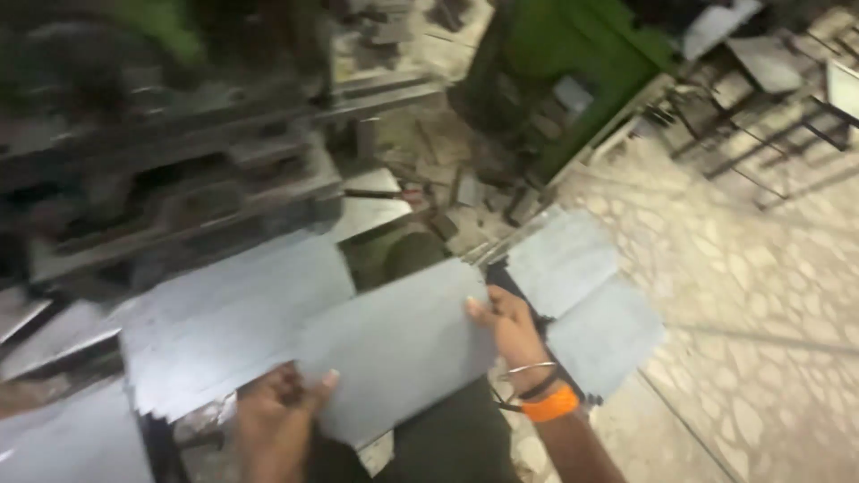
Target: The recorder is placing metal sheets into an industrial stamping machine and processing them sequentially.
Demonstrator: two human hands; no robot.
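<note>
I hold a flat grey metal sheet (403, 344) between both hands, over my lap. My left hand (277, 416) grips its near left edge, thumb on top. My right hand (508, 326) grips the sheet's right edge; that wrist wears an orange band and thin bangles. The sheet's left end lies over a stack of similar grey sheets (224, 322) resting in front of a dark press machine (161, 170).
More grey sheets (582, 295) lie on the patterned stone floor (761, 295) to my right. A green machine (564, 72) stands at the back. Metal frames (769, 107) sit at the far right. Scrap pieces litter the floor between the machines.
</note>
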